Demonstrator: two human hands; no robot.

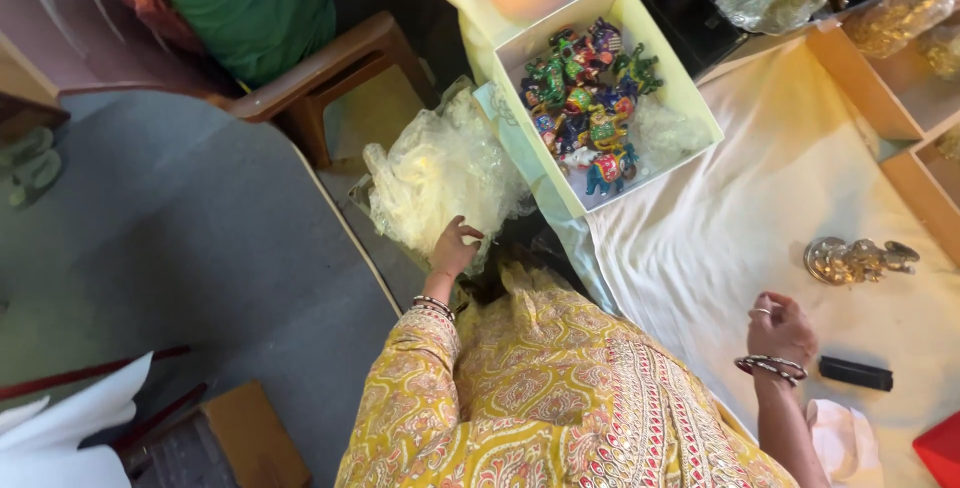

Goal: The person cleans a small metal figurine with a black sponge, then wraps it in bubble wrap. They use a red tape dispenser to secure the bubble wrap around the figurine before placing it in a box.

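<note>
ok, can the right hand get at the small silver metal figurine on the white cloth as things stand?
Probably yes. The right hand hovers just short of the small silver metal figurine, with only bare white cloth between them. The black rectangular bar lies off to the side, out of the way.

1. Clear plastic wrap (440, 173): a crumpled, bunched heap with a pale yellowish sheen, lying just left of the white box, below the table edge. Your left hand (455, 246) has its fingertips on the heap's lower edge.
2. Metal figurine (858, 259): silver-gold, lying on its side on the white cloth of the table (720, 238), near the right edge. Your right hand (780, 328) is loosely curled, near it but not touching, below and to its left.
</note>
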